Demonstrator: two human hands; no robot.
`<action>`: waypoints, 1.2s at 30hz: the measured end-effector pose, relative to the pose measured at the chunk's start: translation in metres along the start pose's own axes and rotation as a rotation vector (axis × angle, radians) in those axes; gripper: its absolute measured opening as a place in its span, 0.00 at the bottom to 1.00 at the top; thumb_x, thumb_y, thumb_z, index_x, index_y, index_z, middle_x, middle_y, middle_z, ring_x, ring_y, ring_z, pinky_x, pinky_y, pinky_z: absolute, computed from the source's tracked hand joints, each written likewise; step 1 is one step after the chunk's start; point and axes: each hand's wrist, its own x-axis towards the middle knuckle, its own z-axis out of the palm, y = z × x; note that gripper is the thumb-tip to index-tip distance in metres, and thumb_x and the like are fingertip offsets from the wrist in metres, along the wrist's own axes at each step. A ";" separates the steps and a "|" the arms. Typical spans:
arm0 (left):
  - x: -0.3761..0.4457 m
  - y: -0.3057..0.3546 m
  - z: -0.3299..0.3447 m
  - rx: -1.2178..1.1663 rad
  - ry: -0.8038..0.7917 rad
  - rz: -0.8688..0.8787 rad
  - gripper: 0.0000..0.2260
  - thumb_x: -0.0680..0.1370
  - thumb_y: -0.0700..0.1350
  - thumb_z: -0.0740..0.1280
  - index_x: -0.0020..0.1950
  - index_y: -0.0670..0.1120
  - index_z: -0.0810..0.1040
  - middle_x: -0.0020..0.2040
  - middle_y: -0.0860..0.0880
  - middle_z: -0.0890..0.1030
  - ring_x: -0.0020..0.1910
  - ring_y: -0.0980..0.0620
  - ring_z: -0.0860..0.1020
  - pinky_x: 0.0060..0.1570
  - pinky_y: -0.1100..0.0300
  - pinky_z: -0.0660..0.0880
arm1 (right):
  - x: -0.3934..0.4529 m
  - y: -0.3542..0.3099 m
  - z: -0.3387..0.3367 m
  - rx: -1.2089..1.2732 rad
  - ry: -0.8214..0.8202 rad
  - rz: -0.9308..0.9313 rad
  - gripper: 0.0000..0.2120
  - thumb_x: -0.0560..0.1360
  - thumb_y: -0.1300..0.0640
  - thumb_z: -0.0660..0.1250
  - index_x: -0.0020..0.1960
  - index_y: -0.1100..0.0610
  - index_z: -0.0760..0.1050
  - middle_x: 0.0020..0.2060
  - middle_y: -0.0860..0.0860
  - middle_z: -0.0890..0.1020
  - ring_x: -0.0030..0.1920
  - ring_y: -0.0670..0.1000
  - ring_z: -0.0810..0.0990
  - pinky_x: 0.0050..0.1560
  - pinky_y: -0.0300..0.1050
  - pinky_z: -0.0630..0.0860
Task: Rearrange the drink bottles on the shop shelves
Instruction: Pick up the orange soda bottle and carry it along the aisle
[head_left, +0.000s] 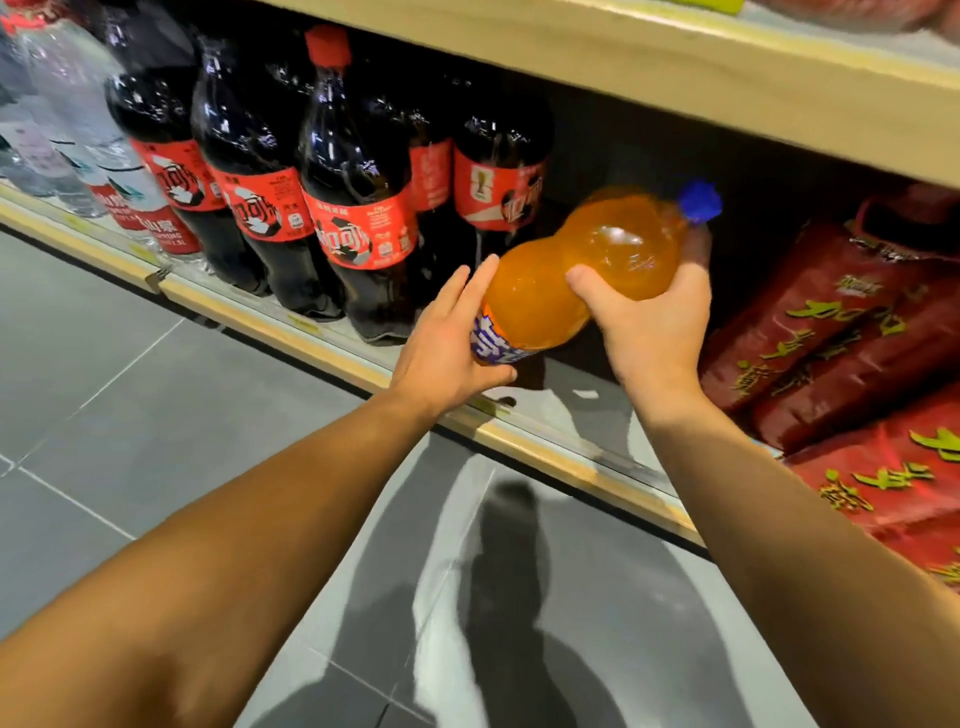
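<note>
Orange soda bottle (582, 270) sits at centre frame, tilted steeply, blue cap (700, 201) pointing to the upper right and its base end toward the lower left. You hold it in both hands above the front of the lower shelf (322, 343), in the gap between the cola row and the red packs.

Your left hand (451, 347) cups the lower part at the blue-and-white label (493, 347): fingers lie fairly straight along the bottle's left side, thumb curls under it. Your right hand (652, 325) grips the upper bulge from the near side, thumb wrapped over the top of the orange body; the other fingers go round the far side, mostly hidden.

Dark cola bottles (358, 208) with red labels stand upright in a row on the same shelf, left of centre, several more behind them. Clear water bottles (78, 145) stand at the upper left. Red packs (831, 332) with yellow-green characters are stacked at right. A pale wooden upper shelf (649, 83) crosses the top. Grey tiled floor (130, 364) fills the lower left.
</note>
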 end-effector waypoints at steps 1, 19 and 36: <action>0.005 -0.004 0.005 0.002 -0.003 0.002 0.55 0.62 0.53 0.82 0.80 0.57 0.51 0.77 0.46 0.60 0.72 0.42 0.67 0.67 0.44 0.71 | 0.004 0.004 -0.002 0.043 0.025 0.023 0.16 0.65 0.56 0.81 0.40 0.46 0.74 0.42 0.40 0.81 0.46 0.42 0.82 0.52 0.43 0.79; 0.017 -0.019 0.043 -0.058 0.040 -0.080 0.51 0.60 0.55 0.82 0.77 0.56 0.59 0.66 0.50 0.69 0.64 0.46 0.67 0.58 0.53 0.72 | 0.039 0.047 -0.003 0.083 0.171 0.117 0.46 0.64 0.48 0.79 0.75 0.45 0.58 0.65 0.44 0.72 0.62 0.45 0.75 0.61 0.40 0.73; 0.015 -0.003 0.050 -0.101 0.000 -0.150 0.48 0.59 0.61 0.81 0.73 0.57 0.60 0.64 0.50 0.69 0.62 0.49 0.72 0.57 0.52 0.78 | 0.065 0.046 0.026 -0.177 0.318 0.044 0.43 0.65 0.49 0.79 0.75 0.47 0.64 0.73 0.57 0.62 0.69 0.56 0.69 0.61 0.41 0.68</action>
